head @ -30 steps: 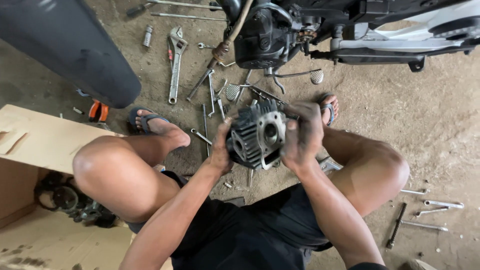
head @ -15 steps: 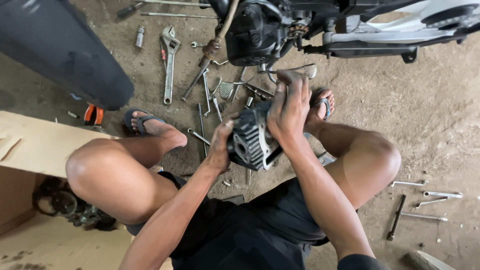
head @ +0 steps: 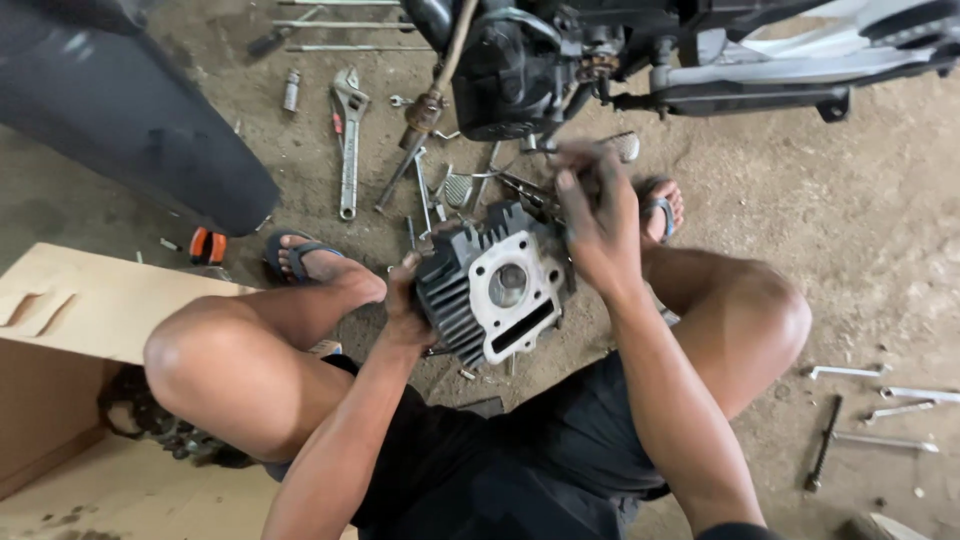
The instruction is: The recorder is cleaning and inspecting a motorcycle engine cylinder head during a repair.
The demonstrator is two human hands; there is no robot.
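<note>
Item: finned engine cylinder (head: 492, 290), dark grey, with a pale flat gasket face and a round bore turned up toward you. Location: held off the floor (head: 860, 220) between your knees, just below the motorcycle engine (head: 525, 70).

Left hand (head: 405, 300): closed around the finned side of the cylinder, fingers wrapped over the fins, carrying its weight. Keep that grip low and firm so the pale face stays level and in your view.

Right hand (head: 600, 225): raised at the upper right corner of the cylinder, fingers bent and pinched together. It looks to be working something small and thin there, but the motion blur hides what, so you cannot tell if it holds anything. Work with fingertips only and keep your wrist clear of the bore.

Nearby, on the floor:
- adjustable wrench (head: 347, 135), lying lengthwise, well left of the engine.
- loose bolts and small brackets (head: 450, 185), scattered between the cylinder and the engine.
- long rods (head: 340, 22) at the top edge.
- spanners and a dark bolt (head: 870, 410), beside your right knee.
- cardboard box (head: 70, 330), open, by your left knee, with a chain inside.
- black fender (head: 130, 110), upper left.

Handling note: the floor is gritty, so keeping the gasket face and bore off it would seem wise. Small parts would be easy to lose among the scattered hardware; set them apart.
</note>
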